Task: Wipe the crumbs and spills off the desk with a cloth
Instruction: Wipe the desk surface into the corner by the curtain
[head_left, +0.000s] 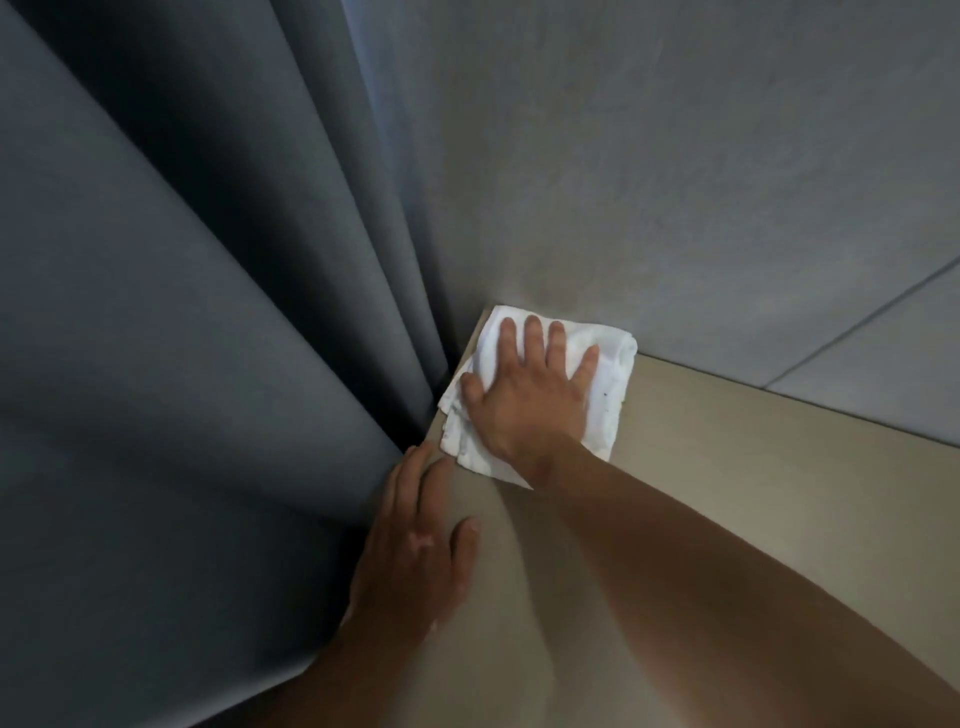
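Observation:
A folded white cloth (610, 405) lies flat in the far left corner of the beige desk (753, 493), against the wall. My right hand (530, 395) presses down on it with fingers spread and straight. A few dark specks show on the cloth's right part. My left hand (415, 545) rests flat on the desk's left edge, nearer to me, fingers straight, touching the curtain. No crumbs or spills are plain on the bare desk surface.
A dark blue-grey curtain (182, 338) hangs in folds along the desk's left side and fills the left half of the view. A grey wall (649, 182) with a thin seam line stands behind the desk. The desk top stretches to the right.

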